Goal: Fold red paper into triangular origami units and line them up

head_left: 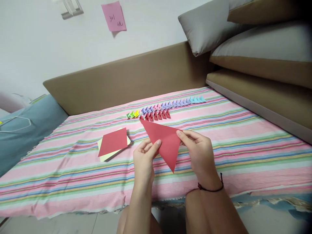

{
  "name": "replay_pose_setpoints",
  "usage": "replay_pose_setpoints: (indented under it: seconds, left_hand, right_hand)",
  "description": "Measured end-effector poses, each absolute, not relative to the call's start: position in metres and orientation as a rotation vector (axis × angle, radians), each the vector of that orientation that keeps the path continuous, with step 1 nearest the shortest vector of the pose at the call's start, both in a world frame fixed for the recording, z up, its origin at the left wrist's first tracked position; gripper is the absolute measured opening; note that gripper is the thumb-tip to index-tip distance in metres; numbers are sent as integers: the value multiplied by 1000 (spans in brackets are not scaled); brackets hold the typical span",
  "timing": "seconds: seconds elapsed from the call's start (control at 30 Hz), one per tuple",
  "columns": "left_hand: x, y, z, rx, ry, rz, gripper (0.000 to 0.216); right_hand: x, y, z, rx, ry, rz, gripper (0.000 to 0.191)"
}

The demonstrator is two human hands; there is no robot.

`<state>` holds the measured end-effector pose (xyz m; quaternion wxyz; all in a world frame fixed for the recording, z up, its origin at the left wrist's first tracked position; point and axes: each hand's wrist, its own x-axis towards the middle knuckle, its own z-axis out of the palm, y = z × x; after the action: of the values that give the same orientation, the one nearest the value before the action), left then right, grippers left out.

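A sheet of red paper (163, 138), showing a triangular outline, is held up between my two hands over the striped cloth. My left hand (145, 155) pinches its lower left edge, thumb on top. At the right corner, my right hand (198, 150) grips the paper between thumb and fingers. One point of the paper reaches towards a row of small folded red paper pieces (159, 115); another points down towards me. To the left lies a stack of pale yellow paper (105, 158) with a red sheet (114, 142) on top.
Folded purple, pink and blue pieces (177, 103) form a row at the back, with green and yellow ones (133, 114) to their left. A brown backrest (131, 74) stands behind the striped cloth (80, 175). Cushions (263, 45) are piled at right.
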<state>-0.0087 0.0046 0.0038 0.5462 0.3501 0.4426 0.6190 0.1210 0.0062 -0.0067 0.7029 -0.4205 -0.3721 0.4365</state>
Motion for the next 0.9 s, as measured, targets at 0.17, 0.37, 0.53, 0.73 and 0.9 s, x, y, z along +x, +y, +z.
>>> replay_pose_setpoints:
  seconds: [0.17, 0.37, 0.53, 0.73, 0.9]
  left_hand:
    - [-14, 6, 3, 771, 1113, 1460, 28]
    - [-12, 5, 0, 802, 1141, 1475, 29]
    - [-11, 4, 0, 864, 1117, 1482, 26]
    - [-14, 8, -2, 842, 1187, 1573, 27]
    - [-18, 8, -3, 861, 1168, 1574, 28]
  right_hand:
    - [125, 10, -12, -921, -751, 988, 17]
    - [126, 11, -15, -936, -701, 1001, 19]
    - [125, 12, -15, -918, -647, 1060, 20]
    - [125, 12, -14, -912, -743, 1087, 21]
    - [130, 13, -16, -933, -831, 1051, 27]
